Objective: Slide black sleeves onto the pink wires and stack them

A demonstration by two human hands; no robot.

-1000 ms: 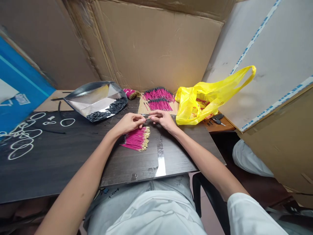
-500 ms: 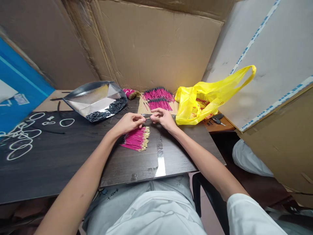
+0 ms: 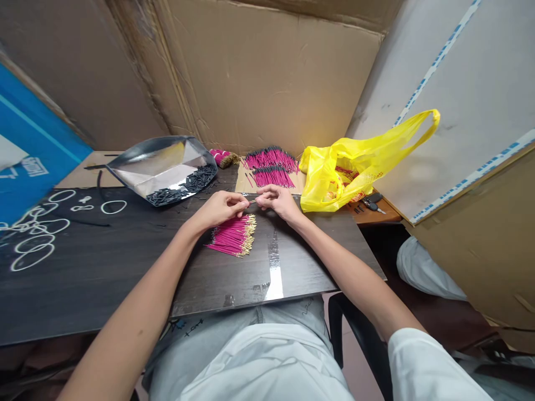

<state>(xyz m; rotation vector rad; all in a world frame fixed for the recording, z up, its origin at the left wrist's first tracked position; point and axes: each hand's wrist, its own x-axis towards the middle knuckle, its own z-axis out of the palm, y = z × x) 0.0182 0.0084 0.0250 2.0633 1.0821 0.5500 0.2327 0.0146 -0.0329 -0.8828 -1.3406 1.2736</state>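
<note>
My left hand (image 3: 220, 208) and my right hand (image 3: 277, 201) meet fingertip to fingertip above the dark board (image 3: 125, 267). Both are pinched on one thin pink wire with a gold tip (image 3: 251, 202) held between them. Just below the hands lies a loose pile of pink gold-tipped wires (image 3: 234, 236). Farther back, a second heap of pink wires with black ends (image 3: 271, 167) rests on cardboard, with a tied bundle (image 3: 223, 158) beside it.
A shiny foil bag (image 3: 161, 167) with small black tubes spilling out (image 3: 184, 187) lies at the back left. White rubber bands (image 3: 37, 236) are scattered at the left. A yellow plastic bag (image 3: 355, 167) and keys (image 3: 370, 204) sit at the right. Cardboard walls surround the board.
Nearly nothing differs: both hands stay pinched together on the wire over the pile, with only slight finger movement.
</note>
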